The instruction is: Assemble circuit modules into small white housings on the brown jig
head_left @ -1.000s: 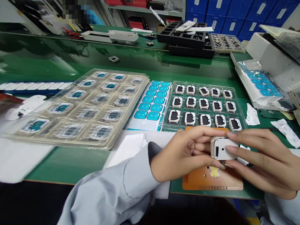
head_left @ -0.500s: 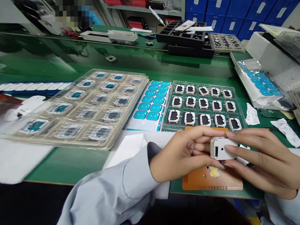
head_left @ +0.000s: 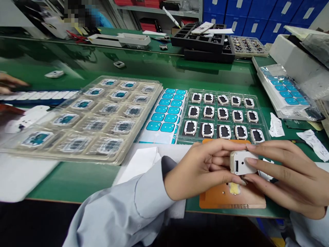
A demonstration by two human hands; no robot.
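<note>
A small white casing [head_left: 241, 163] with a dark slot in its near face sits between both my hands, just above an orange jig [head_left: 232, 197] at the table's front edge. My left hand [head_left: 203, 169] pinches the casing between thumb and forefinger from the left. My right hand [head_left: 288, 175] closes on it from the right, fingers laid over its top. A clear tray of white-framed parts [head_left: 223, 116] lies just beyond the jig, and a sheet of blue stickers [head_left: 167, 115] lies to that tray's left.
A stack of clear blister trays [head_left: 84, 116] covers the left half of the green table. White cloth [head_left: 140, 159] lies under my left sleeve. Black trays [head_left: 203, 43] and white boxes [head_left: 295, 61] stand at the back and right. Another person's hand [head_left: 7, 84] shows at the far left.
Both my hands and the casing have stayed nearly still. Another person's hand has come into view at the far left, and a small white part now lies near it.
</note>
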